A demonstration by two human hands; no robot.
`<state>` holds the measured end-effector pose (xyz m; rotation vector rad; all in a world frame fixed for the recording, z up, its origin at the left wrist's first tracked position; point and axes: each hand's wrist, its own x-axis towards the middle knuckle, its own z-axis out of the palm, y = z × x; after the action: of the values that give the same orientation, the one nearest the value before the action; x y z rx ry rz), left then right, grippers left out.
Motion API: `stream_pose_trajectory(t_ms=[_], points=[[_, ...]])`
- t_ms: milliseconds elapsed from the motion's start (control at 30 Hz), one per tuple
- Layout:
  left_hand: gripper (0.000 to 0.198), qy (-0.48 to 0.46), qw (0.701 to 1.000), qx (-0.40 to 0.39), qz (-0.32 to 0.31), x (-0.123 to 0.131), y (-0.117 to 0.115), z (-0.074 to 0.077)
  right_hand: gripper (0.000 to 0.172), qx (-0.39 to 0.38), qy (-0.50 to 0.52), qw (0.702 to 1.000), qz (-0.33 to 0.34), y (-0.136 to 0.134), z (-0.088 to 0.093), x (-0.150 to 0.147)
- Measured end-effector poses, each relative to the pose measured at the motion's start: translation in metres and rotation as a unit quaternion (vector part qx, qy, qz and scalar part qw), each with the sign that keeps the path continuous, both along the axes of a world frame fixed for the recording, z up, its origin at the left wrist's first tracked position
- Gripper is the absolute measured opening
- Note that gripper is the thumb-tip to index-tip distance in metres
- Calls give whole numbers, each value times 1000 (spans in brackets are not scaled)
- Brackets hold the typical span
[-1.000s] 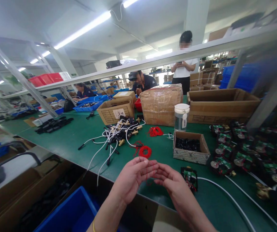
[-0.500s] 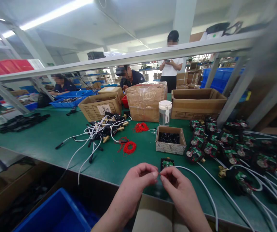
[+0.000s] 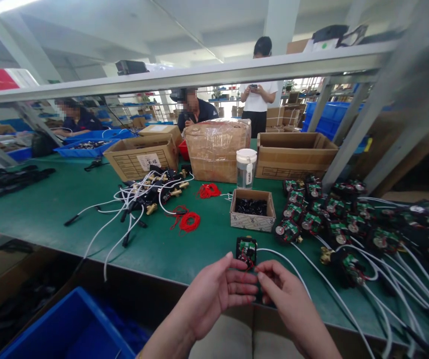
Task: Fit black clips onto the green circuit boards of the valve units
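My left hand is open in front of the bench edge, palm turned inward and fingers stretched toward the right. Facing it, my right hand is closed in a pinch, thumb against forefinger. A thin red wire seems to run at its fingertips, too fine to follow fully. Just beyond the hands lies a black housing with a green circuit board, red wires and a white cable. Farther back, a small carton holds many small black parts.
Several similar board units with white cables crowd the right. Red wire coils and a pile of brass-fitted cables lie left. Behind stand cartons and a lidded cup. A blue bin sits below. Co-workers are beyond the shelf.
My left hand has gone from a pinch to open, with its fingers stretched out. My right hand stays pinched and has moved slightly right. The view has shifted, uncovering more of the black housing.
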<state>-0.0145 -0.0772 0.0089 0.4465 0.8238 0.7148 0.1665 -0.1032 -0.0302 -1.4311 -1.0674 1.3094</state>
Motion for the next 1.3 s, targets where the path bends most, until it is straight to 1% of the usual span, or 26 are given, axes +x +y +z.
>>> stream_pose_trajectory(t_ms=[200, 267, 367, 433, 500, 567, 633, 733, 767, 833, 933, 1000, 1067, 1133, 1233, 1300], points=[[45, 24, 1000, 10, -6, -3, 1, 2, 65, -23, 60, 997, -33, -3, -3, 2], [45, 46, 999, 20, -8, -4, 2, 0, 67, -27, 65, 997, -37, -2, -4, 4], [50, 99, 993, 60, -10, -4, 3, -9, 64, -31, 54, 997, -36, -1, -9, 6], [55, 141, 986, 88, -7, -5, 4, -16, 60, -30, 31, 999, -32, -1, -17, 7], [57, 173, 979, 105, -6, -6, 5, -22, 53, -14, -18, 999, -34, -3, -25, 8], [54, 194, 974, 115, -13, -6, 6, -24, 46, 21, -87, 995, -34, -5, -32, 9], [45, 229, 965, 126, -24, -7, 8, -23, 41, 63, -156, 985, -26, -7, -36, 11], [22, 320, 934, 156, -37, -9, 11, -17, 39, 123, -248, 961, -22, -8, -36, 15], [17, 353, 918, 177, -41, -10, 12, -16, 39, 141, -276, 950, -24, -9, -36, 16], [14, 411, 878, 240, -45, -15, 12, -13, 37, 170, -319, 932, -30, -10, -35, 19], [15, 468, 816, 336, -40, -23, 9, -11, 32, 184, -339, 922, -21, -16, -36, 21], [16, 488, 790, 369, -38, -29, 5, -15, 28, 182, -337, 924, -5, -23, -37, 21], [25, 489, 776, 394, -55, -34, 1, -21, 23, 187, -335, 923, 14, -32, -38, 18], [36, 480, 766, 421, -80, -39, -2, -30, 19, 215, -339, 915, 42, -40, -41, 13], [44, 476, 748, 451, -101, -41, -5, -40, 19, 270, -357, 888, 104, -47, -48, 2], [47, 493, 732, 457, -112, -41, -7, -44, 21, 299, -375, 869, 122, -48, -55, -7]])
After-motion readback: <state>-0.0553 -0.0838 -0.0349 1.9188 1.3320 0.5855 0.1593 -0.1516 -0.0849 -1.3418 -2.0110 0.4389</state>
